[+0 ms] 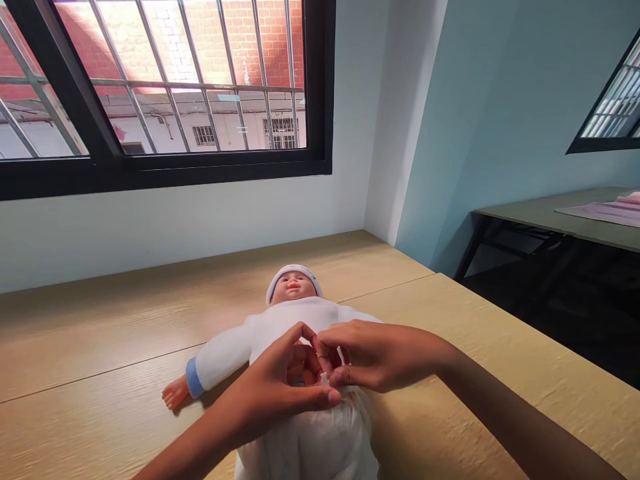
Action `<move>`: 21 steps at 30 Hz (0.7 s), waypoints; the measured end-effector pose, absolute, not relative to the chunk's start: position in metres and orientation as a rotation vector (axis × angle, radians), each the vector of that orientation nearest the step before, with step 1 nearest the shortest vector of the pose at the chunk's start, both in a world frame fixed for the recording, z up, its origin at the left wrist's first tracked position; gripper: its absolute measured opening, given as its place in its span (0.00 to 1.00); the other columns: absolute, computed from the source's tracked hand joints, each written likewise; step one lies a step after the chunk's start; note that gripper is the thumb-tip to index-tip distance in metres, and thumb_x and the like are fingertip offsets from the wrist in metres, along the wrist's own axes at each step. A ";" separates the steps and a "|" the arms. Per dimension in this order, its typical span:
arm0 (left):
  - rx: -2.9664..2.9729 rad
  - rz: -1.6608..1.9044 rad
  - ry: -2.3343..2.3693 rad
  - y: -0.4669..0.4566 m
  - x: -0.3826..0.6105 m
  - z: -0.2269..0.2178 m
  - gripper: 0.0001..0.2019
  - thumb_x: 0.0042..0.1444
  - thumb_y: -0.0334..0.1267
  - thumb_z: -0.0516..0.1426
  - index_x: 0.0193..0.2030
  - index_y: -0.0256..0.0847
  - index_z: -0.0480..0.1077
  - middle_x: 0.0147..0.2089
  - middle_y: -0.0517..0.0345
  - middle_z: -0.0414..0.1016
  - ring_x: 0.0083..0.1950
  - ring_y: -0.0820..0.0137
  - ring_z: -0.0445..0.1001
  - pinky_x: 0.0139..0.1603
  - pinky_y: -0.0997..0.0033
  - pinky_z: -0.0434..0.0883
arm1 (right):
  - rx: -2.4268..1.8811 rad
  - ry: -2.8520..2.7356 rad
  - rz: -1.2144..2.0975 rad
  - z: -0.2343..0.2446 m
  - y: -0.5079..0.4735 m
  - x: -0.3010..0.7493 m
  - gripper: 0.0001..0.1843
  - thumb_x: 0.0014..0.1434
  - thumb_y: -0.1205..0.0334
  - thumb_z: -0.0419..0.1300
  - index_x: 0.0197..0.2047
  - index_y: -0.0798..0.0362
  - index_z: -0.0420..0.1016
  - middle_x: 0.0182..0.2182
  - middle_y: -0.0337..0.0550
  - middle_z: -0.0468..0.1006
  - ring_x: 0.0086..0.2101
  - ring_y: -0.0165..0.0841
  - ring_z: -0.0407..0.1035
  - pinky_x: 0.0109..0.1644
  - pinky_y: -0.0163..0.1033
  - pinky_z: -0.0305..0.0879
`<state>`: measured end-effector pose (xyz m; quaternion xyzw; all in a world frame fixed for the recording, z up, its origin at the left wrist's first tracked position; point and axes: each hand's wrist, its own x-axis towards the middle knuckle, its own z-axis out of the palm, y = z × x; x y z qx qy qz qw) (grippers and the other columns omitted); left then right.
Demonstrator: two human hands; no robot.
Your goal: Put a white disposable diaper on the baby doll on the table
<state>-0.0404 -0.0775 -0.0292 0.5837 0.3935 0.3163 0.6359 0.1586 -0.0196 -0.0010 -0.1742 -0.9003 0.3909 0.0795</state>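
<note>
Centrally, doll (295, 319): laid face up on the table (125, 320), nearer the right edge than the left of what is shown; head pointed to the far edge, lower body towards the near side, long axis running roughly from far to near.
Nappy (313, 443): white, worn about the lower body, its upper part overlapped by the hands; placed just on the near side of the fingers.
White piece (324, 379): small, found at the nappy's upper rim, between the left thumb and the right fingertips; the right fingertips are nearer to it; its kind cannot be told.
Left hand (273, 383): arched over the doll's belly from the left; thumb stretched along the nappy's rim, forefinger bent up, a clear gap kept between them; nothing is seen gripped.
Right hand (373, 357): brought in from the right-edge side; fingers curled, thumb and forefinger close together beside the white piece; whether it is clamped cannot be told.
Top (225, 353): white, long-sleeved, finished with a blue cuff (194, 378).
Cap (291, 269): white, fitted on the head.
Second table (525, 205): stood well apart, beyond the right edge; pink cloth (600, 213) laid on it.
</note>
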 end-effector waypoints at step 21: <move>1.258 0.744 0.762 -0.073 -0.039 -0.026 0.17 0.48 0.36 0.66 0.37 0.38 0.60 0.33 0.59 0.70 0.34 0.76 0.66 0.32 0.75 0.62 | -0.438 -2.607 1.308 -0.007 -0.016 0.161 0.08 0.56 0.68 0.62 0.35 0.54 0.64 0.34 0.36 0.70 0.35 0.27 0.64 0.37 0.33 0.61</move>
